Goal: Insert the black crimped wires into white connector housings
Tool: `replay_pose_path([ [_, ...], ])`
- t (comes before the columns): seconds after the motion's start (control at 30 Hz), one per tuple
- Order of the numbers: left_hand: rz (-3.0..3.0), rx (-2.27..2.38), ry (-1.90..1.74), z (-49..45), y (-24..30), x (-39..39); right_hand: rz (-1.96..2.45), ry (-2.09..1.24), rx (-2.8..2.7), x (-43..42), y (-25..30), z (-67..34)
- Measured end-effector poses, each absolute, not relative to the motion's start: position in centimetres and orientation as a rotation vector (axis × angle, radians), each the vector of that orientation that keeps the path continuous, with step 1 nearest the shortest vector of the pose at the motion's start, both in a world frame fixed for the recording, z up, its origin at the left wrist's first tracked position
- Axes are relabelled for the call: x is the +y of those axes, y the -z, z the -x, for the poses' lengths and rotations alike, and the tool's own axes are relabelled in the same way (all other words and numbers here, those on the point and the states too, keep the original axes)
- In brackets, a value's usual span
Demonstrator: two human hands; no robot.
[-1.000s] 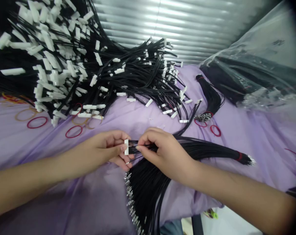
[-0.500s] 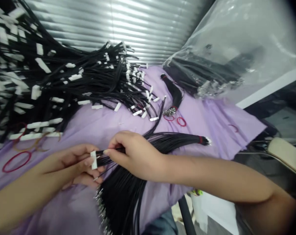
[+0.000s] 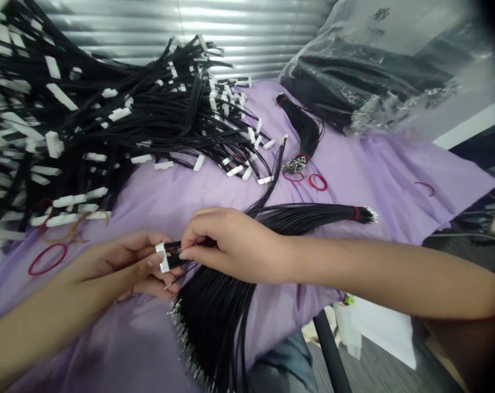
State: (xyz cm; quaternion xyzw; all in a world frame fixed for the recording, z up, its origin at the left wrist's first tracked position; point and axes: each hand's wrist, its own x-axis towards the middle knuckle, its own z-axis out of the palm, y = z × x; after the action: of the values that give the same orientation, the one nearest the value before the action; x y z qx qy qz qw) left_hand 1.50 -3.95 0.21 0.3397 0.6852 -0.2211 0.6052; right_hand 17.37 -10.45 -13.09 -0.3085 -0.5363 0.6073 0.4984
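Black wire bundle [image 3: 305, 216] lies across purple cloth [image 3: 366, 174], fanning out under both hands. Right hand [image 3: 231, 245] pinches a few wires [image 3: 174, 252] tightly; left hand [image 3: 122, 262] grips a small white connector [image 3: 163, 257] at centre. Insertion seems underway; seating them calls for straight alignment.

The dark print [image 3: 381, 13] on the plastic bag [image 3: 399, 82] is unreadable.

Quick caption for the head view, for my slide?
Left hand holds a white connector while right hand pinches its black wires, over a purple cloth.
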Motion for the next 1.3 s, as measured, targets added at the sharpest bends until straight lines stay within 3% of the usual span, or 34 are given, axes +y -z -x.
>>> replay_pose_path([
  [0.83,-0.618,1.464,0.264,-2.2,0.0,-4.3,1.046,-1.608,-1.246,-11.4,11.8,-16.9],
  [1.3,-0.634,1.526,0.343,-2.7,-0.1,-4.4,0.978,-1.634,-1.169,-11.1,11.6,-16.6],
])
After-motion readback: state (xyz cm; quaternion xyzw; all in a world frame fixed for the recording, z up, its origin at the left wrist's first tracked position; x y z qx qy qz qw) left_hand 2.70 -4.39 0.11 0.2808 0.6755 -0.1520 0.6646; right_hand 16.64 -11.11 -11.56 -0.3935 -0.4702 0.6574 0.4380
